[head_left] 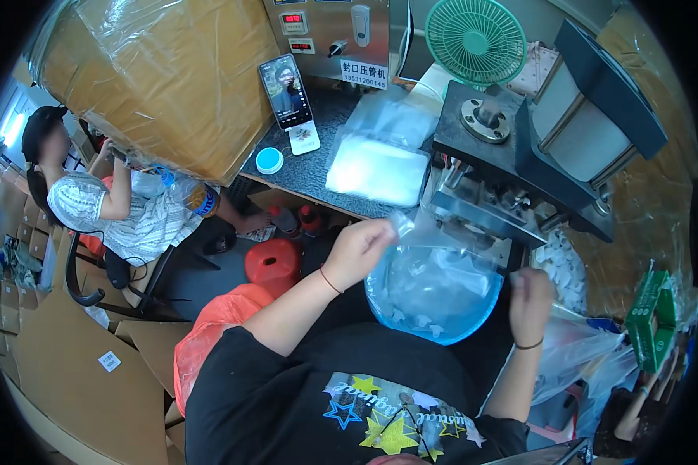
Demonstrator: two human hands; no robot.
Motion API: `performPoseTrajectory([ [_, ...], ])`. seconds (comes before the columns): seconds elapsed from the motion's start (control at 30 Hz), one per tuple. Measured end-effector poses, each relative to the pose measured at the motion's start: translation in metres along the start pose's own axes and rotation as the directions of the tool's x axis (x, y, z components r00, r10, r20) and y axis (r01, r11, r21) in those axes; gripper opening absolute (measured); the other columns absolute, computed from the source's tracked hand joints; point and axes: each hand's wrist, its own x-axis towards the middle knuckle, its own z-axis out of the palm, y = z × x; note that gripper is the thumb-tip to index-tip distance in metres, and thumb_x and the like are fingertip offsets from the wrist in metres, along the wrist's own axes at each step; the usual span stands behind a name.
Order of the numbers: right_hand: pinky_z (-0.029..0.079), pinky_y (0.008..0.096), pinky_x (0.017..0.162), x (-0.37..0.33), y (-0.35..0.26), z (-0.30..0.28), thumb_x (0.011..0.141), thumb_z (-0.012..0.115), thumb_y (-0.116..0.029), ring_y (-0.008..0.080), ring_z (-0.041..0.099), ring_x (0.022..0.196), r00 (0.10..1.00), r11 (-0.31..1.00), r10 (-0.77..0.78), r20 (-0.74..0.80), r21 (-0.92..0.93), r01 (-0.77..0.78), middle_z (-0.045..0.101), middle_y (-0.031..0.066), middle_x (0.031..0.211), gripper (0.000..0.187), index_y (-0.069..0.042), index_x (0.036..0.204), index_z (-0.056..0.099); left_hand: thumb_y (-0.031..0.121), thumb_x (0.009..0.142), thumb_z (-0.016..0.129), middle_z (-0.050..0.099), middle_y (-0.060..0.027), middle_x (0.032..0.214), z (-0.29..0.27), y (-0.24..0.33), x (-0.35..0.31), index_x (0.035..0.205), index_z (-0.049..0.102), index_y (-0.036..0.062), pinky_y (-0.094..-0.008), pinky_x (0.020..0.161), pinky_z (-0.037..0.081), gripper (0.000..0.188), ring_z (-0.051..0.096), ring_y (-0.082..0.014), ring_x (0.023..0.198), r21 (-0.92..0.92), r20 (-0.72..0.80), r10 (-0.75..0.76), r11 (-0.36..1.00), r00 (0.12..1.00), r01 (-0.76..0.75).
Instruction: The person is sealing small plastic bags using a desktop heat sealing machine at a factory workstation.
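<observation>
Our left hand (362,252) pinches clear plastic (402,225) by the tabletop's (309,172) near edge, beside a basin (477,325); our right hand's (531,304) grip we can't tell.

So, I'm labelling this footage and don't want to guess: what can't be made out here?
All in the head view:
Right hand: blur hides whether it holds anything.
Clear plastic at the left hand: blurred, edges unclear.
Basin: its contents hide most of its bottom.
Person at lower right: mostly cut off by the dark picture rim.
</observation>
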Motion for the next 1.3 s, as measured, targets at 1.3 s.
performPoseTrajectory([
  [1.3, 0.051, 0.0462, 0.077, 0.021, 0.077, -0.003, 0.087, 0.065, -0.009, 0.039, 0.063, 0.091, 0.912, 0.895, 0.36, 0.195, -0.348, -0.279, 0.061, 0.0177, 0.101, 0.024, -0.006, 0.111, 0.063, 0.007, 0.092, 0.067, 0.072, -0.0125, 0.107, 0.088, 0.021, -0.001, 0.119, 0.062, 0.001, -0.0296, 0.079, 0.058, 0.028, 0.072, -0.0204, 0.096, -0.554, 0.733, -0.244, 0.328, 0.635, 0.765],
])
